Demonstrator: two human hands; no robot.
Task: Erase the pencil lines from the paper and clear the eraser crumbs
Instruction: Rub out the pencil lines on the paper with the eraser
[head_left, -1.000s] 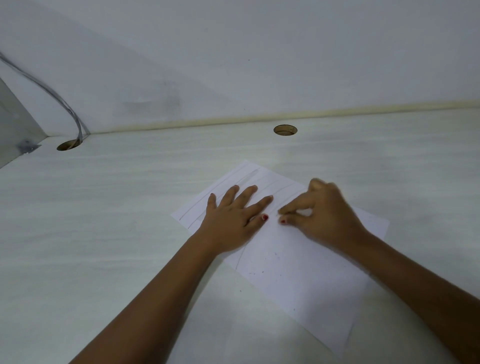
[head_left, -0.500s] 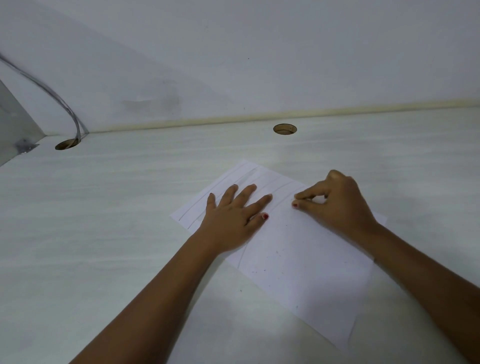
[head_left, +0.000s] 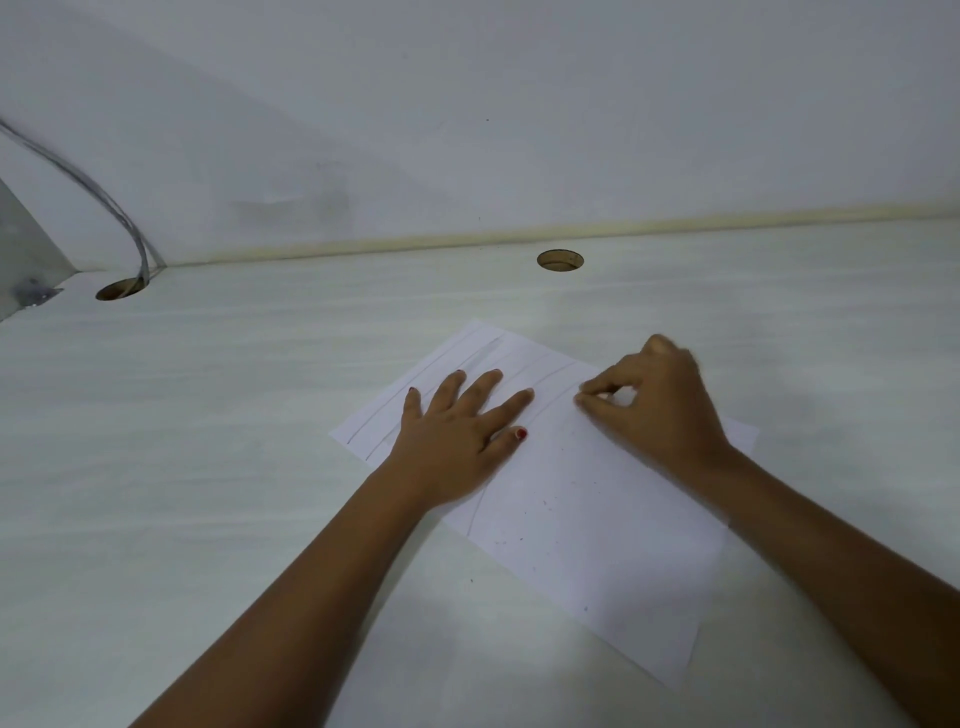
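Observation:
A white sheet of paper (head_left: 597, 530) lies at an angle on the pale table (head_left: 208, 467). Faint pencil lines (head_left: 447, 358) run along the sheet's far left part. My left hand (head_left: 457, 441) rests flat on that part with its fingers spread. My right hand (head_left: 654, 410) is curled at the sheet's far right side. Its fingertips pinch a small pale eraser (head_left: 605, 397) against the paper; most of the eraser is hidden. Dark eraser crumbs (head_left: 545, 504) speckle the middle of the sheet.
A white wall stands behind the table. One round cable hole (head_left: 560, 260) is at the back centre, and another (head_left: 120, 289) at the back left has a grey cable (head_left: 119, 218) running into it. A grey panel edge (head_left: 21, 249) stands at far left.
My right hand slid up and to the right along the sheet, away from my left hand, then came slightly back left. My left hand and the paper stayed put.

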